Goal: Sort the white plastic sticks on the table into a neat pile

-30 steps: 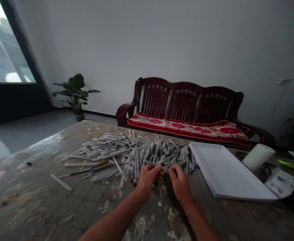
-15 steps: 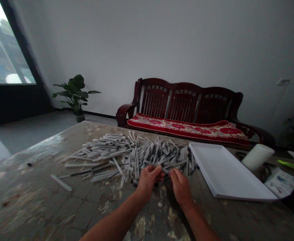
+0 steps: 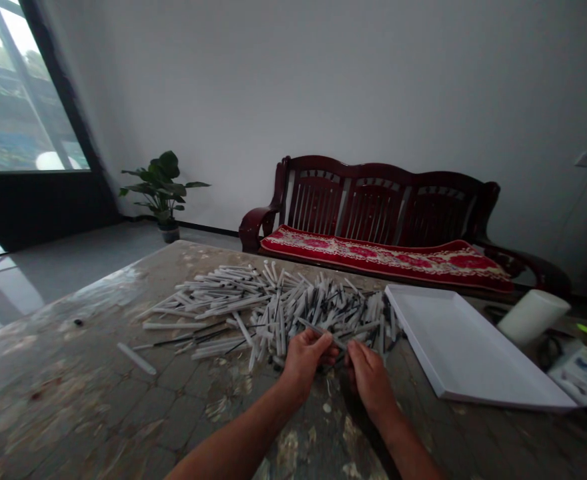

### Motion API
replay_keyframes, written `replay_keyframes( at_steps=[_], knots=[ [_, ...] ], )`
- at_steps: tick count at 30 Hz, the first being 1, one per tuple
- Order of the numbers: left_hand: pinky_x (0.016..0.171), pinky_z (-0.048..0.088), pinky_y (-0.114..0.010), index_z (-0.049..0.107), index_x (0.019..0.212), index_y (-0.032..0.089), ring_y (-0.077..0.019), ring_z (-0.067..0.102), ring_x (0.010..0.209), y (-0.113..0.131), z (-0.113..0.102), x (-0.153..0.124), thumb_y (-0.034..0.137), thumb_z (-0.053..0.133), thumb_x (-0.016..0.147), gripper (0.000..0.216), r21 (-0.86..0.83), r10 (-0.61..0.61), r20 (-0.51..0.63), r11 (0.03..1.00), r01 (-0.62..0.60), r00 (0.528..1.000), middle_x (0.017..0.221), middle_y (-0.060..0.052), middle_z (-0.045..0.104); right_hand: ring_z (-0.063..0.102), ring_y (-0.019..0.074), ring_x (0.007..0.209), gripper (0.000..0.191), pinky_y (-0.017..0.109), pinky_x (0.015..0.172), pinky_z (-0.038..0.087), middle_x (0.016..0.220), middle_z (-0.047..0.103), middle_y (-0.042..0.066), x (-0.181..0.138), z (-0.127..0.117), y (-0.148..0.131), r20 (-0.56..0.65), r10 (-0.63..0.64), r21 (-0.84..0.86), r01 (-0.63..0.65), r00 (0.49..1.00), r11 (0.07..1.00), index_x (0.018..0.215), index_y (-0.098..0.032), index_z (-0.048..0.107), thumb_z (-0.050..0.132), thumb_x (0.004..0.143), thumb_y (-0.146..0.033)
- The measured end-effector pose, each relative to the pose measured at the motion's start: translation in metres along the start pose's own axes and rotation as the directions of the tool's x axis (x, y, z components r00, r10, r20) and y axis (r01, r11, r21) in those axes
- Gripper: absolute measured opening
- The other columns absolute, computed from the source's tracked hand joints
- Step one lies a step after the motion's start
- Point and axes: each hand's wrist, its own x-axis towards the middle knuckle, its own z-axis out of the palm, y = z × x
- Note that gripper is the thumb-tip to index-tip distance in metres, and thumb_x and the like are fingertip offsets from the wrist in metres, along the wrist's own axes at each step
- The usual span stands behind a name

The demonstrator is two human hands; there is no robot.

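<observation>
A big heap of grey-white pens and pen parts [image 3: 273, 303] lies spread over a worn stone-patterned table [image 3: 73, 387]. My left hand [image 3: 306, 357] sits at the heap's near edge, its fingers pinched round one grey pen [image 3: 318, 329] that points up and to the left. My right hand [image 3: 368, 373] is just beside it, fingers curled and closed at the same pen's lower end. Thin black refills [image 3: 193, 339] lie at the heap's left side.
A flat white tray [image 3: 468, 353] lies to the right of the heap, with a white cylinder [image 3: 533, 317] behind it. One loose pen barrel [image 3: 136, 358] lies alone at the left. Behind the table stand a dark wooden bench with a red cushion [image 3: 388, 257] and a potted plant [image 3: 163, 190].
The view has shifted a little, so everything sits slightly further right. Both hands have stayed together at the heap's near edge, holding the same pen.
</observation>
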Motion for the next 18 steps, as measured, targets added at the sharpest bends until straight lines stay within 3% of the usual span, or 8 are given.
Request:
replay_keyframes(
  at_steps=[4,8,10,13,15,16,18],
  knots=[
    [0.047,0.047,-0.021,0.065,0.070,0.014,-0.0118,0.060,0.049,0.000,0.000,0.001,0.049,0.089,0.047,0.049,0.033,0.027,0.022,0.999,-0.028,0.999,0.053,0.000,0.064,0.029,0.0082,0.029,0.054,0.021,0.031,0.020,0.038,0.036,-0.009,-0.002,0.005,0.003,0.106,0.306,0.165,-0.320,0.946,0.933,0.062,-0.024,0.046,0.045,0.076,-0.077],
    [0.048,0.047,-0.020,0.065,0.070,0.014,-0.0111,0.060,0.049,-0.001,-0.001,0.000,0.049,0.087,0.051,0.046,0.054,0.038,0.023,0.998,-0.040,0.999,0.054,0.000,0.065,0.029,0.0076,0.027,0.057,0.020,0.030,0.017,0.038,0.037,-0.009,-0.002,0.003,0.002,0.204,0.357,0.171,-0.392,0.912,0.904,0.064,-0.024,0.048,0.044,0.074,-0.080],
    [0.048,0.047,-0.020,0.064,0.069,0.014,-0.0111,0.060,0.050,-0.002,-0.002,0.001,0.050,0.087,0.051,0.046,0.044,0.030,-0.006,0.999,-0.030,1.000,0.055,0.000,0.065,0.036,0.0100,0.030,0.059,0.021,0.032,0.023,0.040,0.042,-0.007,-0.002,0.000,-0.002,0.182,0.305,0.097,-0.326,0.935,0.940,0.066,-0.024,0.050,0.040,0.077,-0.080],
    [0.049,0.048,-0.021,0.061,0.065,0.014,-0.0112,0.061,0.051,-0.002,-0.002,0.001,0.050,0.087,0.050,0.047,0.013,0.004,-0.052,1.000,-0.004,0.999,0.057,-0.001,0.066,0.051,0.0138,0.048,0.051,0.024,0.044,0.036,0.054,0.054,-0.002,-0.003,-0.002,-0.009,0.058,0.045,-0.082,-0.040,0.997,0.996,0.072,-0.024,0.056,0.044,0.082,-0.073],
    [0.050,0.048,-0.021,0.060,0.063,0.014,-0.0111,0.061,0.052,-0.001,-0.002,0.002,0.051,0.088,0.049,0.048,0.001,-0.001,-0.053,1.000,0.002,0.999,0.057,-0.001,0.066,0.053,0.0140,0.057,0.045,0.024,0.052,0.039,0.060,0.055,-0.002,-0.004,-0.001,-0.011,0.008,-0.103,-0.154,0.103,0.995,0.983,0.071,-0.023,0.056,0.050,0.082,-0.066],
    [0.050,0.048,-0.021,0.060,0.064,0.014,-0.0111,0.060,0.052,-0.001,-0.002,0.002,0.051,0.088,0.048,0.049,-0.001,0.002,-0.044,1.000,-0.002,0.999,0.057,-0.001,0.066,0.052,0.0136,0.057,0.044,0.024,0.053,0.039,0.059,0.054,-0.003,-0.004,0.000,-0.010,0.000,-0.113,-0.144,0.112,0.994,0.983,0.069,-0.023,0.055,0.051,0.082,-0.065],
    [0.050,0.048,-0.021,0.061,0.065,0.014,-0.0109,0.060,0.051,0.000,-0.003,0.001,0.052,0.088,0.047,0.050,0.004,0.009,-0.019,1.000,-0.009,1.000,0.056,-0.001,0.065,0.047,0.0121,0.049,0.046,0.023,0.046,0.036,0.053,0.048,-0.005,-0.004,0.002,-0.008,0.017,0.000,-0.033,0.001,1.000,0.999,0.065,-0.023,0.050,0.049,0.081,-0.067]
  ],
)
